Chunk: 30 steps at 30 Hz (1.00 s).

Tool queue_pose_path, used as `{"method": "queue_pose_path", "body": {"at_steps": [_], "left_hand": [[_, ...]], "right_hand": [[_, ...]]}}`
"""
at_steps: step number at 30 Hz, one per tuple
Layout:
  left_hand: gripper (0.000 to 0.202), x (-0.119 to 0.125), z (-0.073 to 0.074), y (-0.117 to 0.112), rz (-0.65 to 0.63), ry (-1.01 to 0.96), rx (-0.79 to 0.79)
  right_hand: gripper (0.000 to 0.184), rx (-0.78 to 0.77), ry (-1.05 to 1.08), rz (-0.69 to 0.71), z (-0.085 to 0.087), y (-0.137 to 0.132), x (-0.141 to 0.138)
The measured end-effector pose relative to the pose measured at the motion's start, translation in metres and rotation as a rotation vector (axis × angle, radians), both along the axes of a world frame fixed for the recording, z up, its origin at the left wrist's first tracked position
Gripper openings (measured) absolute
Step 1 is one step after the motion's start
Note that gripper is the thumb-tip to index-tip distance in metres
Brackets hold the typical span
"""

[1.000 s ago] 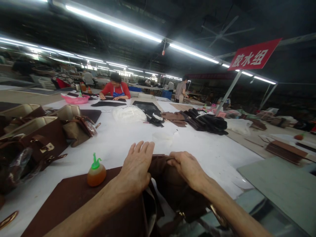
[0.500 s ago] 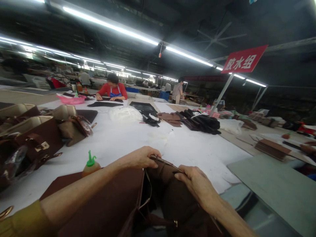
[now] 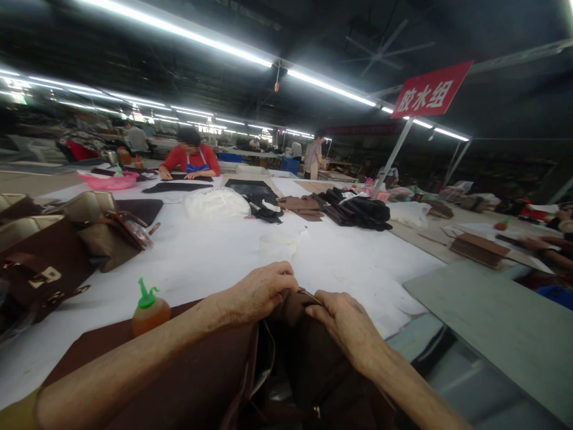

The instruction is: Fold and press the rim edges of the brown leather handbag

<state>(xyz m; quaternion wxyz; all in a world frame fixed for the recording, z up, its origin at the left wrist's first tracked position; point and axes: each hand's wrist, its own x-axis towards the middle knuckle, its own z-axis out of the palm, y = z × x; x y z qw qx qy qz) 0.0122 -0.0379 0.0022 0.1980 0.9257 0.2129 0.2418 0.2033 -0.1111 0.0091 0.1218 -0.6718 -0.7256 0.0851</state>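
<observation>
A dark brown leather bag point(image 3: 308, 364) stands in front of me at the near edge of the white table point(image 3: 215, 257). My left hand point(image 3: 262, 289) is closed, pinching the bag's top edge from the left. My right hand point(image 3: 347, 325) is closed on the same edge from the right, fingertips almost meeting the left hand's. Under my left forearm lies a flat brown leather panel point(image 3: 197, 370). An orange squeeze bottle with a green nozzle point(image 3: 150, 310) stands just left of my left arm.
Brown and tan handbags point(image 3: 58, 245) crowd the left side of the table. Farther off lie a white bag point(image 3: 217, 203), black leather pieces point(image 3: 358, 212) and a pink basin point(image 3: 107, 179). A person in red with a blue apron point(image 3: 191, 158) works at the far end. A grey-green board point(image 3: 496, 328) sits at right.
My left hand went from lying flat with fingers spread to pinching the bag's top edge. Both hands have drawn closer together on that edge. The view has shifted slightly.
</observation>
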Motion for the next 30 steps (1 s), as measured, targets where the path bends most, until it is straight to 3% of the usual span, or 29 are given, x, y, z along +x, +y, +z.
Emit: {"method": "queue_pose_path", "body": {"at_steps": [8, 20, 30], "left_hand": [[0.01, 0.005, -0.005, 0.0, 0.062, -0.033, 0.005], [0.015, 0.015, -0.016, -0.007, 0.241, -0.112, 0.005], [0.014, 0.016, -0.018, -0.005, 0.354, -0.126, -0.013]], "right_hand": [[0.02, -0.02, -0.078, -0.044, 0.003, 0.001, -0.006], [0.011, -0.005, -0.17, 0.001, 0.02, 0.012, -0.018], [0.022, 0.082, -0.171, 0.056, 0.011, 0.019, -0.018]]}}
